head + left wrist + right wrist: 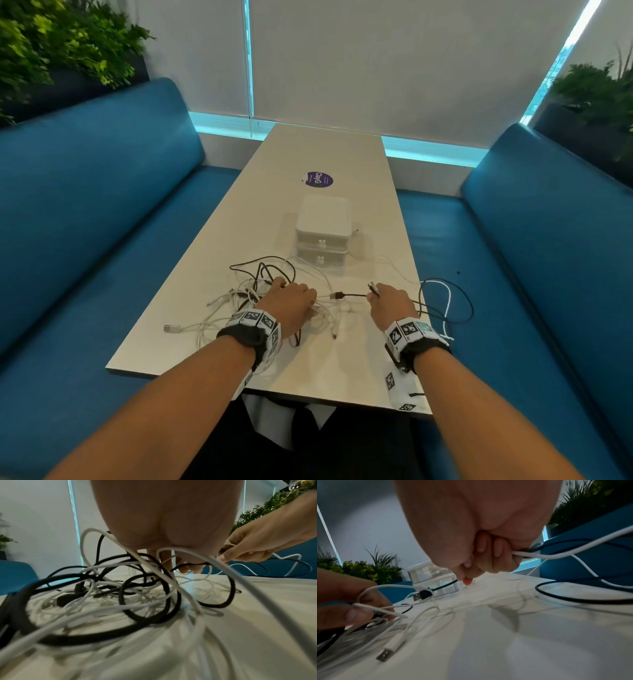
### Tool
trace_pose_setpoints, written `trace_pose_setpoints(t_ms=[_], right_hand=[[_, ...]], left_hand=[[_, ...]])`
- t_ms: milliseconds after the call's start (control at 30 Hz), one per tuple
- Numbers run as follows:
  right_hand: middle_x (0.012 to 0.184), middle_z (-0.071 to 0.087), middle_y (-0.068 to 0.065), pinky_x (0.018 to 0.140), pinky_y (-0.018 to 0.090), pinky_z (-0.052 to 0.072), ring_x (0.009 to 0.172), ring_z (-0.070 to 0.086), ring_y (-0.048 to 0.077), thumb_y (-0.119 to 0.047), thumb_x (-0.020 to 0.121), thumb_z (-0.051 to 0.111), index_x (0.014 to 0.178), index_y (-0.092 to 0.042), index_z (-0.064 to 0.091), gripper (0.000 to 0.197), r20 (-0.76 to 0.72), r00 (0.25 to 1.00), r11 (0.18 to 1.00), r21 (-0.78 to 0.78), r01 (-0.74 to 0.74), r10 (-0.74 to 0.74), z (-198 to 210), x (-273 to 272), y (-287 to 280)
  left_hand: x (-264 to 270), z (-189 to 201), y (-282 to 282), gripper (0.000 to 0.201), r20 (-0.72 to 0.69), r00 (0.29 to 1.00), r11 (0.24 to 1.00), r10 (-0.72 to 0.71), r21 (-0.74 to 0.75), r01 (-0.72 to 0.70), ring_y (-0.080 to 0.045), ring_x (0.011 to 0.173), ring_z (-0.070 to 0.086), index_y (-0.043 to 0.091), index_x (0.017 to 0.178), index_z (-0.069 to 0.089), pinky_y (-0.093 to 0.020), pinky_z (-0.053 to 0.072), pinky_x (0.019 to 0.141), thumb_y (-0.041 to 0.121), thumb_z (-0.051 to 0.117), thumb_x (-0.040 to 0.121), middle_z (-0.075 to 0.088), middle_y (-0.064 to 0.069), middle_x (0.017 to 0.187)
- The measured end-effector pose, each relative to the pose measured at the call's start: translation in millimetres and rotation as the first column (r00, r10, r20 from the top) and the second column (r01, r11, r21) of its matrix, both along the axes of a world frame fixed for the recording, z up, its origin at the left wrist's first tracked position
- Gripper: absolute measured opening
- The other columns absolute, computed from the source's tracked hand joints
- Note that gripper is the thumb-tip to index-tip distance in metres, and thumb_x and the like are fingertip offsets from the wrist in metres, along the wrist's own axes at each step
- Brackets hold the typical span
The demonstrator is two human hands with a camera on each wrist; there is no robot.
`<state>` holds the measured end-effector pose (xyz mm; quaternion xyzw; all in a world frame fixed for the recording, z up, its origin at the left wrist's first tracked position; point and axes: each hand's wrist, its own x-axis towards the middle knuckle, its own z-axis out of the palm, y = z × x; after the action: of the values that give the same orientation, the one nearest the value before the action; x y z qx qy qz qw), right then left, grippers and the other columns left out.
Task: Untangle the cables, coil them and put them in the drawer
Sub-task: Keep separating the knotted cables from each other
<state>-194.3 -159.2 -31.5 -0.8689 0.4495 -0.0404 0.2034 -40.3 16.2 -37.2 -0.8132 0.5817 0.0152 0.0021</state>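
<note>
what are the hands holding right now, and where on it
The right hand grips a black cable and a white cable near their ends. The left hand grips strands in the tangle.

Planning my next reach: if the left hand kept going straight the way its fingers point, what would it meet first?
Probably more of the cable tangle directly beyond the left hand; past that, the drawer unit, though depth is uncertain.

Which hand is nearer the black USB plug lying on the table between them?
Right. The right hand grips that plug's black cable just beside the black USB plug; the left hand sits farther off, on the tangle.
</note>
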Motion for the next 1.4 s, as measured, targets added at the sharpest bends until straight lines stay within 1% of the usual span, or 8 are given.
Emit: trace_pose_setpoints(t_ms=[167,300,533,733,867,1067,1267,1400], right_hand=[[0.097,0.065,0.013,0.066,0.031,0.039,0.077,0.052,0.028,-0.031,0.101,0.042,0.09,-0.017,0.055,0.022,0.026,1.0,1.0,0.004,-0.015,0.015,-0.1,0.9,4.8],[0.105,0.066,0.013,0.069,0.031,0.038,0.094,0.058,0.033,-0.03,0.102,0.041,0.102,-0.011,0.06,0.026,0.067,0.997,0.998,0.042,-0.041,0.038,0.0,0.5,7.0],[0.109,0.063,0.008,0.071,0.033,0.044,0.095,0.062,0.028,-0.016,0.095,0.044,0.107,-0.013,0.056,0.018,-0.222,0.971,0.993,-0.104,0.063,-0.085,4.4,-7.8,6.5],[0.113,0.061,0.014,0.076,0.037,0.046,0.1,0.061,0.032,-0.025,0.093,0.044,0.152,-0.016,0.014,0.066,-0.105,0.994,0.998,-0.057,-0.04,0.034,-9.4,-1.5,16.4],[0.11,0.063,0.018,0.07,0.031,0.044,0.095,0.063,0.034,-0.026,0.099,0.038,0.118,-0.01,0.055,0.03,-0.066,0.989,0.992,0.016,-0.128,0.129,-15.3,6.6,19.5],[0.102,0.064,0.019,0.071,0.035,0.045,0.093,0.062,0.038,-0.024,0.102,0.032,0.113,-0.011,0.051,0.025,-0.053,0.965,0.965,0.081,-0.25,0.255,-29.1,11.8,21.6],[0.089,0.062,0.014,0.073,0.044,0.053,0.08,0.062,0.035,-0.034,0.105,0.029,0.113,-0.016,0.046,0.026,-0.043,0.952,0.953,0.019,-0.302,0.302,-28.9,6.7,29.1],[0.086,0.059,0.011,0.071,0.042,0.052,0.08,0.062,0.033,-0.037,0.104,0.032,0.111,-0.012,0.049,0.031,-0.002,0.959,0.956,0.075,-0.283,0.284,-30.5,5.2,31.7]], left_hand=[[-10.2,1.8,-1.9,0.04,-0.012,1.0,1.0,-0.01,0.027,0.011,-0.02,0.087,0.054,0.025,0.086,0.046,-0.046,0.027,0.105,0.059,0.027,0.095,0.053,0.005,0.091],[-8.7,7.6,0.6,0.043,0.004,1.0,1.0,-0.011,0.023,0.011,-0.021,0.092,0.058,0.028,0.084,0.046,-0.048,0.026,0.107,0.049,0.014,0.103,0.062,0.002,0.094],[2.7,10.8,-3.3,0.032,0.234,0.951,0.979,0.204,-0.078,-0.19,-0.022,0.112,0.052,0.018,0.108,0.064,-0.048,0.023,0.11,0.035,0.04,0.096,0.059,0.0,0.115],[-4.0,13.5,-8.6,0.053,0.281,0.945,0.983,0.17,-0.114,-0.143,-0.033,0.139,0.028,0.011,0.132,0.044,-0.051,0.022,0.114,0.011,0.061,0.081,0.035,-0.013,0.147],[-10.1,11.3,-19.6,0.065,0.225,0.959,0.984,-0.175,0.026,0.174,-0.028,0.145,0.023,0.017,0.143,0.036,-0.049,0.022,0.116,-0.003,0.055,0.084,0.03,-0.006,0.155],[-21.6,-0.9,-28.6,0.037,0.103,0.98,0.978,-0.17,0.14,0.155,-0.029,0.118,0.048,0.017,0.131,0.051,-0.044,0.031,0.101,0.018,0.042,0.095,0.064,-0.007,0.119],[-23.3,-5.3,-31.9,0.058,0.162,0.964,0.971,-0.212,0.148,0.189,-0.029,0.117,0.05,0.027,0.144,0.041,-0.047,0.035,0.102,0.004,0.052,0.093,0.056,-0.005,0.122],[-24.6,-7.9,-32.9,0.04,0.216,0.95,0.97,-0.226,0.136,0.2,-0.029,0.115,0.05,0.024,0.126,0.057,-0.048,0.032,0.102,0.005,0.055,0.09,0.057,-0.005,0.118]])
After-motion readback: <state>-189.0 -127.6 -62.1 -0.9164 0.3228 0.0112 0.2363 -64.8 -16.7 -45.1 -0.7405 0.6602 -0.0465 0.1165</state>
